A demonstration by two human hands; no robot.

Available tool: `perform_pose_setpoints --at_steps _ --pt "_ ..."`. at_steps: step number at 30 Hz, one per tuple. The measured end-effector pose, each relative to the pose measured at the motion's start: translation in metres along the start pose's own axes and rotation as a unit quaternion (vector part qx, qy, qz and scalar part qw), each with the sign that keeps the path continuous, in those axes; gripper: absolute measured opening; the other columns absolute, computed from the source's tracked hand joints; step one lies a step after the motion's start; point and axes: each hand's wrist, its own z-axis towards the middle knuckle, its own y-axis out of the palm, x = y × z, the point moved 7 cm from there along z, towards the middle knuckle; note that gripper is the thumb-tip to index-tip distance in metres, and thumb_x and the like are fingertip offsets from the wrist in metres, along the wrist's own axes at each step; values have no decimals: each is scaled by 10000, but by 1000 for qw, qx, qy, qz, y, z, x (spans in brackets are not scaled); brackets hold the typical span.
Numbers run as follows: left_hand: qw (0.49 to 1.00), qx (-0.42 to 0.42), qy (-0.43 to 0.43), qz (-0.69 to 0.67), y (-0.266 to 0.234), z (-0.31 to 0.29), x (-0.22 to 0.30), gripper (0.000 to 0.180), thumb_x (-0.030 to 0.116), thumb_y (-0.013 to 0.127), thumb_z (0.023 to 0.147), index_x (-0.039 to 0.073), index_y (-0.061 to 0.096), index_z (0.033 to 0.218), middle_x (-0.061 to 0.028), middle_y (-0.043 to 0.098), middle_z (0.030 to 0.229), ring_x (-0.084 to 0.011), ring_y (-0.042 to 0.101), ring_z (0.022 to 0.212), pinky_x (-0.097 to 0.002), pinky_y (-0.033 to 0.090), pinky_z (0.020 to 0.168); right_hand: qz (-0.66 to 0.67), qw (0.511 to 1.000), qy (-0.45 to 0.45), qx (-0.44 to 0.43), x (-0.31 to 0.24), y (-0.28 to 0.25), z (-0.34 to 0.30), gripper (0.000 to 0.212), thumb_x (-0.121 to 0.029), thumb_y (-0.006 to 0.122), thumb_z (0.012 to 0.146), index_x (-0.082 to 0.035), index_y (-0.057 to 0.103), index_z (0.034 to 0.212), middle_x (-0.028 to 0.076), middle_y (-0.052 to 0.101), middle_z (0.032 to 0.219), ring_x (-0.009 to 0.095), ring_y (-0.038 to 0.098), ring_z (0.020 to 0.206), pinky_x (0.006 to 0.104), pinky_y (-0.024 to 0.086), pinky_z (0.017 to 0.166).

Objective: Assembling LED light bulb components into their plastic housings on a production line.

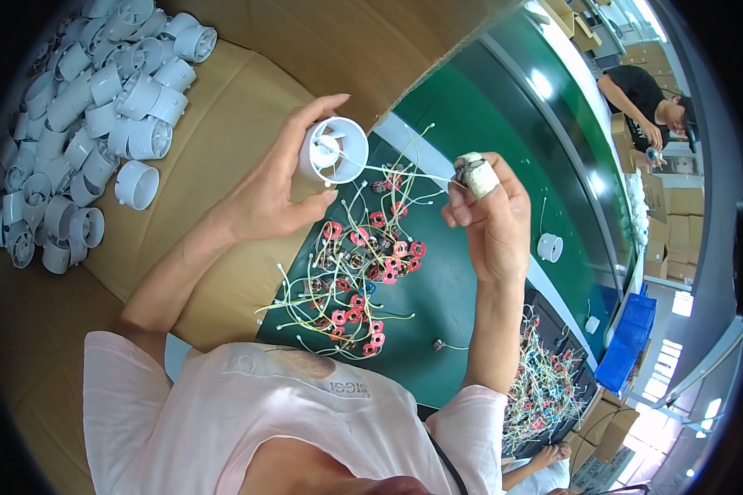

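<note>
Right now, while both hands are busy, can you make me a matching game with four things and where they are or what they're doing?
Column one
1. Left hand
2. Blue bin
3. Right hand
4. Heap of white cylinders

Column two
A. Has a thin white wire running to its fingertips
B. Piled on brown cardboard, at the picture's upper left
C. Over at the picture's right side
D. Curved around a single white cylinder

Right pairs: 1-D, 2-C, 3-A, 4-B
</note>
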Motion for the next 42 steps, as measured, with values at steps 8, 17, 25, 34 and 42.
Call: perform_pose_setpoints --at_steps 8,17,25,34,42 --pt "998 26 45 27 0 -1 -9 625 -71 647 715 53 350 1250 -132 416 1266 -234 470 1170 -323 420 954 79 993 88 -5 31 3 -4 228 -277 534 887 -54 508 850 22 467 642 65 340 504 247 326 494" --pt "997 25 64 41 7 -4 -14 601 -70 664 716 49 357 1219 -134 441 1266 -256 487 1161 -346 437 947 46 993 105 25 41 3 -6 218 -265 528 891 -59 497 826 23 467 643 62 341 496 254 332 494" --pt "993 35 84 73 16 -6 -17 616 -51 688 697 54 370 1213 -142 472 1240 -301 492 1144 -369 431 936 9 995 79 57 35 -8 -7 215 -252 527 893 -62 499 795 14 468 622 61 333 480 255 338 490" --pt "944 31 183 272 33 -8 12 589 -33 717 660 54 434 1168 -142 494 1206 -322 500 1105 -399 399 941 -13 996 68 59 37 6 -12 226 -245 533 901 -51 504 789 20 488 622 73 375 475 245 359 483" --pt "974 52 126 181 26 -6 7 631 -18 746 644 58 425 1182 -150 498 1172 -323 512 1077 -378 437 901 30 995 67 66 33 3 -17 231 -253 521 917 -52 499 806 38 514 640 84 428 505 247 354 474"
